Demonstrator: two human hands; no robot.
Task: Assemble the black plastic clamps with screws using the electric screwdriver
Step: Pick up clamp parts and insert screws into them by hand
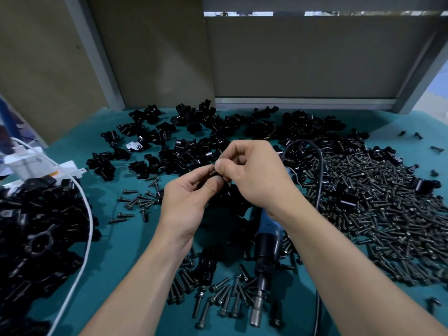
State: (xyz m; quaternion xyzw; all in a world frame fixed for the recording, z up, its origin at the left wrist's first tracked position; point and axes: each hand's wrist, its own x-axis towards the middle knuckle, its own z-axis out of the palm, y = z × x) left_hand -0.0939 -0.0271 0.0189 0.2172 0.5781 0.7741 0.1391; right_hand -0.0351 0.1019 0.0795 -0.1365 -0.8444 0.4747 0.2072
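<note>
The person's hands meet above the middle of the worktop [116,251]. The right hand [254,175] pinches a screw [213,172] between thumb and fingertips, and the left hand [186,202] curls its thumb and fingers round a small dark piece [202,181], probably a clamp half, though the fingers hide most of it. This looks like the hand-starting step, with the screw being set into its hole before any driving. The electric screwdriver [266,246] lies untouched on the worktop beneath the right wrist, its bit toward the person. Much work seems left: a big heap of screws [375,202] covers the right side, loose black clamps [194,137] are scattered across the back, and more loose screws [218,294] lie near the screwdriver's tip. A pile of black parts [36,226] at the left, crossed by a white cable [83,214], may be finished pieces, but that cannot be told.
</note>
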